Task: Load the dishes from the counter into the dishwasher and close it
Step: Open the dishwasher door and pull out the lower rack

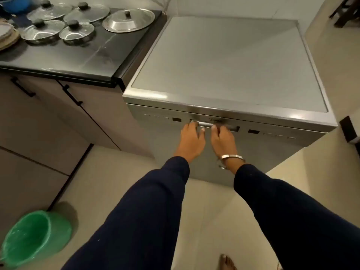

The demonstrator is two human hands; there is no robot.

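Observation:
A silver freestanding dishwasher (229,61) stands in front of me with its door closed. Both hands are at the recessed door handle (206,124) near the door's top edge. My left hand (191,141) has its fingers curled into the handle's left part. My right hand (223,140), with a metal bangle on the wrist, grips the handle just to the right of it. On the dark counter (64,57) to the left lie several glass pot lids (41,32) with black knobs and one steel lid (128,20). A stack of plates (6,35) shows at the far left edge.
Beige cabinets with black handles (72,94) run below the counter. A green bin (33,236) stands on the tiled floor at the lower left. A blue vessel (16,4) sits at the counter's back left. My bare foot (228,262) shows at the bottom.

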